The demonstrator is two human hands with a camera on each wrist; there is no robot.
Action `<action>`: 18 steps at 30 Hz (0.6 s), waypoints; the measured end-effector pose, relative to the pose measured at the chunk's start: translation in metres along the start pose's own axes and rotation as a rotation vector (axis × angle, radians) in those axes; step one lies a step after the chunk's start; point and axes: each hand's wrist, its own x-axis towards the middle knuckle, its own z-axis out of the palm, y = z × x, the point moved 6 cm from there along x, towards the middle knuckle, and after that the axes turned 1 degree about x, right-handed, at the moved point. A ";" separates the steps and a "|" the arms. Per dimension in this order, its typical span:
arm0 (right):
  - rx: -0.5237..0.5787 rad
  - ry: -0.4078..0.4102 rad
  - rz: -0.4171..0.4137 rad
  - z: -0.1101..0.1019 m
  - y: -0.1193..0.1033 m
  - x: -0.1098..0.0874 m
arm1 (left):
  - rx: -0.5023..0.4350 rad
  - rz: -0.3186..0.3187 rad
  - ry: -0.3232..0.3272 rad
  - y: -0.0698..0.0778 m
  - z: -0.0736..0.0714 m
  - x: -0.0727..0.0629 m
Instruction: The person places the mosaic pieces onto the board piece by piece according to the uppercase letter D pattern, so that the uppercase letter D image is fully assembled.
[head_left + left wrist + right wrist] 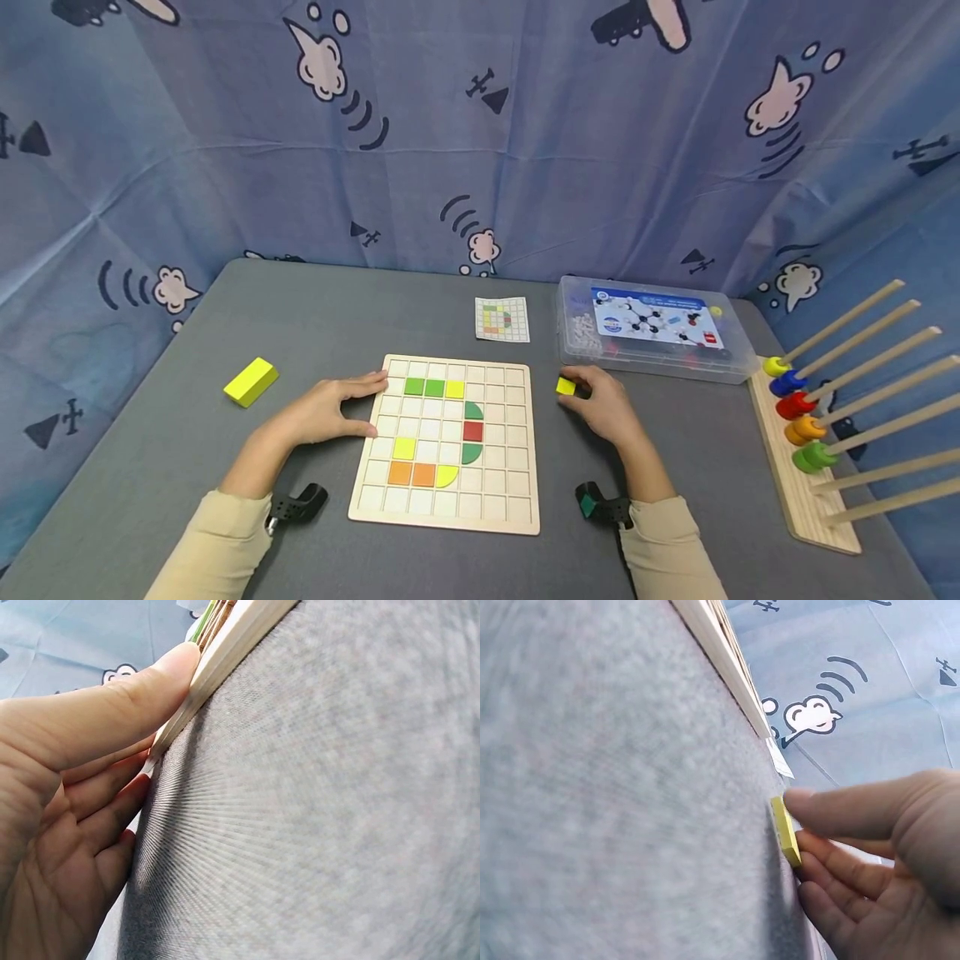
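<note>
A wooden grid board [495, 504] lies flat on the grey table, with green, yellow, orange and red tiles in some of its squares. My left hand [327, 410] rests at the board's left edge, fingers extended and thumb touching the rim, as the left wrist view also shows. To the right of the board, my right hand [602, 404] pinches a small yellow square tile [566, 386] between thumb and fingers. In the right wrist view this tile [784, 832] is held close to the table surface; whether it touches is unclear.
A yellow block [251, 382] lies at the left. Behind the board is a small printed pattern card [502, 320]. A clear plastic box [660, 362] stands at the back right, beside a wooden peg rack [776, 454] with coloured beads. A patterned curtain [420, 167] hangs behind.
</note>
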 end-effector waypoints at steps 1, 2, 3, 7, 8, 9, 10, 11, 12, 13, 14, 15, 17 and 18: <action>-0.013 0.004 0.010 0.000 0.001 0.000 | 0.002 0.000 0.001 0.000 0.000 0.000; -0.022 0.010 0.015 0.000 0.002 0.000 | 0.004 0.002 0.002 0.000 0.000 0.000; -0.030 0.016 0.019 0.001 0.002 0.000 | 0.005 0.003 0.002 0.000 0.000 0.000; -0.046 0.052 0.017 0.003 0.004 0.000 | 0.001 0.006 0.003 -0.001 0.000 0.000; -0.051 0.060 0.016 0.003 0.004 0.000 | 0.001 0.008 0.003 -0.001 0.000 0.000; -0.055 0.066 0.013 0.003 0.004 0.001 | 0.001 0.007 0.004 -0.001 0.000 0.000; -0.060 0.071 0.010 0.003 0.004 0.001 | 0.000 0.007 0.005 -0.001 0.000 0.000; -0.065 0.075 0.010 0.003 0.005 0.001 | 0.000 0.007 0.006 -0.001 0.000 0.000; -0.069 0.074 0.009 0.003 0.005 0.001 | 0.000 0.006 0.006 -0.001 0.000 0.000; -0.072 0.073 0.006 0.003 0.004 0.001 | 0.001 0.006 0.006 -0.001 0.001 0.000; -0.076 0.071 0.004 0.004 0.004 0.001 | 0.001 0.006 0.006 -0.001 0.001 0.000; -0.080 0.069 0.002 0.004 0.004 0.000 | 0.000 0.006 0.007 -0.001 0.001 0.000; -0.085 0.065 -0.004 0.003 0.002 0.000 | 0.001 0.009 0.007 -0.001 0.001 0.000; -0.086 0.064 -0.009 0.003 0.001 -0.001 | 0.003 0.010 0.007 -0.001 0.001 0.000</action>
